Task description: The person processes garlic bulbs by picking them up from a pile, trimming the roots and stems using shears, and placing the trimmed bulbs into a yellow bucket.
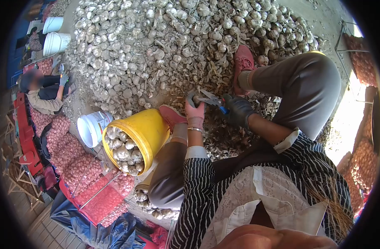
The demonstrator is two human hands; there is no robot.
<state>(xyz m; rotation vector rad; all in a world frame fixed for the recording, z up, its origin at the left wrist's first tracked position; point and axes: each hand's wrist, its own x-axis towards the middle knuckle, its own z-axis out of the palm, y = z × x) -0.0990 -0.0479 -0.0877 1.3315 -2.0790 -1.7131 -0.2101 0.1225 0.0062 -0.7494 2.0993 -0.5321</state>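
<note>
My left hand [195,111], in a pink glove with a bracelet at the wrist, is closed around a garlic bulb [196,99], which its fingers partly hide. My right hand [238,111], in a dark glove, grips the blue handle of a pair of pruning shears [213,100]. The metal blades point left and reach the stem of the bulb. In front of both hands spreads a large heap of garlic bulbs [156,54] with dry stalks. Loose trimmings [227,139] lie on the ground below my hands.
Left of my leg a tilted yellow bucket [146,128] holds several bulbs, beside a white bucket [88,128]. Another person [44,91] sits at the far left near white pails [56,43]. Red mesh sacks of garlic [80,174] line the left side; more sacks [360,166] stand right.
</note>
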